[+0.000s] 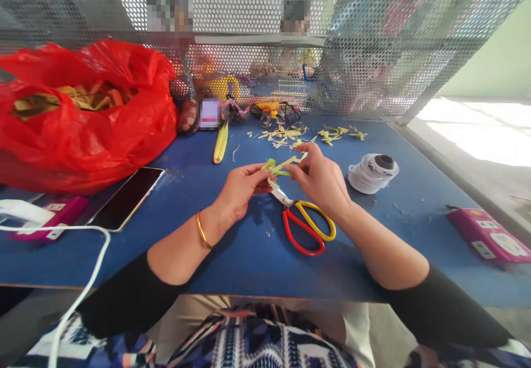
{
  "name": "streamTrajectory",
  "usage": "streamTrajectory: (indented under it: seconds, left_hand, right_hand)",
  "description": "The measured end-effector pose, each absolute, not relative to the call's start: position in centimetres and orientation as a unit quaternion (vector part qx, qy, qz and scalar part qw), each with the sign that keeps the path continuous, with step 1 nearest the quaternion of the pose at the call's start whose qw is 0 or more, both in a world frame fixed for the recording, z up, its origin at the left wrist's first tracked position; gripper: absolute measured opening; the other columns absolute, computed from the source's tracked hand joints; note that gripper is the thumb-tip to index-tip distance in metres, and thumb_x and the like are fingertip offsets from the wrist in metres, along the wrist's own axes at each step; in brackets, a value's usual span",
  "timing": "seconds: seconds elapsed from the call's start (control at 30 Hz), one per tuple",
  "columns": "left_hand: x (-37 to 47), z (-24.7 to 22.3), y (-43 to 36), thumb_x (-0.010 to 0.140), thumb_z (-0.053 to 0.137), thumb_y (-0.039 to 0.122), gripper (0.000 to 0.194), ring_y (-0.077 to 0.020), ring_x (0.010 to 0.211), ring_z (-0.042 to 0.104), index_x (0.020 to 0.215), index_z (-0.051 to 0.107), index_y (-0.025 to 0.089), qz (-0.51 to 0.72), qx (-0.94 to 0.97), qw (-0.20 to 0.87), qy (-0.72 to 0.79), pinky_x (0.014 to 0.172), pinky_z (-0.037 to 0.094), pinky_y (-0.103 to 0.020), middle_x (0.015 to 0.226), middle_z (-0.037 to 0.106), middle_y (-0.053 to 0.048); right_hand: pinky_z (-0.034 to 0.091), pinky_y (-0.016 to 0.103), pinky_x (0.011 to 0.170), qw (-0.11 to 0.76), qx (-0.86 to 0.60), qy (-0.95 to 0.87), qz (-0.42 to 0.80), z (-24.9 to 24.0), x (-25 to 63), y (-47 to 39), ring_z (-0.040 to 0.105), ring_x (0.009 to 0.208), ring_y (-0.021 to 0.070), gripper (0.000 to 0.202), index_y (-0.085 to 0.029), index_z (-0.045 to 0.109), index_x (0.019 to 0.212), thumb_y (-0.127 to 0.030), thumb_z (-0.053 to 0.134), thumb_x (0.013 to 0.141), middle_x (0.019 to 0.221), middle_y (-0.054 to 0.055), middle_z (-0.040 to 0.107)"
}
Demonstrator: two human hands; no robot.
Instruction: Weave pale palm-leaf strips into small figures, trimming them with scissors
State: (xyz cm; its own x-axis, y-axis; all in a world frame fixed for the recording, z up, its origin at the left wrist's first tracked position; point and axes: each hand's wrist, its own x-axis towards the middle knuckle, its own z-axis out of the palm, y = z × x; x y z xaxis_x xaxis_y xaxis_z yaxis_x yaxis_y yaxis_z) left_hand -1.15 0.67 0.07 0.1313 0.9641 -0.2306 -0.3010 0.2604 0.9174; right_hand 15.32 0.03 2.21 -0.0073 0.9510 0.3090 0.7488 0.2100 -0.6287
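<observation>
Pinched between the fingers of my left hand [245, 186] is a small bundle of green husk strips [270, 165]. My right hand [321, 177] has thumb and fingers closed on pale strips [286, 167] that run out from that bundle. Below the hands lie scissors [309, 228] with one red and one yellow handle, their blades partly under the husk. Pale husk scraps [286, 134] are scattered just beyond my hands, and knotted green pieces [332, 134] lie to their right.
A red plastic bag [136, 119] of husks fills the left, beside a phone [128, 199] and a white cable [97, 263]. A white thread spool [371, 174] and purple box [489, 235] stand right. Behind a perforated metal screen [249, 8] are people. A husk piece [221, 142] lies mid-left.
</observation>
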Motion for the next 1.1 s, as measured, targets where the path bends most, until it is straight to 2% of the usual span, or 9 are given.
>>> streamTrajectory:
  seconds: [0.1,0.2,0.4,0.5,0.6,0.83,1.1]
  left_hand:
    - [-1.4,0.0,1.0,0.066,0.080,0.021,0.015,-0.0091,0.058,0.061,0.077,0.074,0.013,0.494,0.341,0.664,0.446,0.062,0.052,-0.023,0.068,0.069,-0.002]
    - [-1.4,0.0,1.0,0.066,0.081,0.023,0.018,-0.0093,0.059,0.061,0.079,0.074,0.012,0.493,0.343,0.668,0.440,0.063,0.052,-0.024,0.069,0.070,-0.003]
    - [-1.2,-0.2,0.7,0.063,0.084,0.031,0.028,-0.0107,0.061,0.062,0.084,0.077,0.014,0.479,0.380,0.654,0.445,0.066,0.052,-0.026,0.070,0.071,-0.003]
    - [-1.1,-0.3,0.5,0.063,0.084,0.033,0.032,-0.0121,0.064,0.064,0.087,0.075,0.015,0.473,0.405,0.641,0.449,0.066,0.051,-0.026,0.074,0.073,-0.004]
    - [-0.8,-0.5,0.3,0.063,0.085,0.032,0.032,-0.0127,0.064,0.065,0.085,0.071,0.014,0.469,0.409,0.633,0.460,0.065,0.051,-0.026,0.073,0.073,-0.004]
    - [-0.5,-0.6,0.2,0.063,0.085,0.032,0.029,-0.0122,0.062,0.064,0.080,0.070,0.014,0.480,0.409,0.617,0.471,0.064,0.051,-0.026,0.070,0.072,-0.004]
    - [-0.4,-0.8,0.2,0.060,0.086,0.035,0.031,-0.0120,0.059,0.063,0.077,0.070,0.014,0.491,0.418,0.596,0.478,0.063,0.051,-0.026,0.068,0.072,-0.003]
  right_hand:
    - [0.044,0.029,0.067,0.380,-0.522,-0.749,0.147,2.2,15.2,-0.3,0.063,0.071,0.0171,0.023,-0.020,0.064,0.103,-0.028,0.063,0.082,0.080,0.003,0.072]
    - [0.048,0.030,0.072,0.417,-0.443,-0.751,0.256,1.8,15.2,-0.1,0.063,0.076,0.0162,0.014,-0.019,0.069,0.088,-0.030,0.063,0.081,0.085,0.004,0.072]
    - [0.052,0.034,0.075,0.501,-0.429,-0.673,0.334,1.2,14.8,0.5,0.064,0.078,0.0166,0.015,-0.021,0.072,0.081,-0.033,0.063,0.081,0.085,0.003,0.070]
    - [0.053,0.033,0.070,0.509,-0.434,-0.629,0.396,1.1,14.5,0.6,0.062,0.068,0.0144,0.018,-0.021,0.069,0.080,-0.038,0.065,0.078,0.076,0.001,0.069]
    - [0.051,0.030,0.063,0.520,-0.458,-0.587,0.420,0.8,14.2,0.7,0.059,0.061,0.0134,0.022,-0.020,0.062,0.070,-0.040,0.071,0.071,0.065,-0.001,0.066]
    - [0.042,0.027,0.062,0.493,-0.483,-0.583,0.429,0.4,14.3,0.7,0.049,0.059,0.0111,0.021,-0.020,0.060,0.061,-0.038,0.068,0.068,0.058,-0.003,0.057]
    - [0.035,0.028,0.061,0.370,-0.527,-0.611,0.461,1.0,15.0,0.8,0.042,0.061,0.0119,0.024,-0.019,0.060,0.058,-0.042,0.066,0.061,0.058,-0.002,0.052]
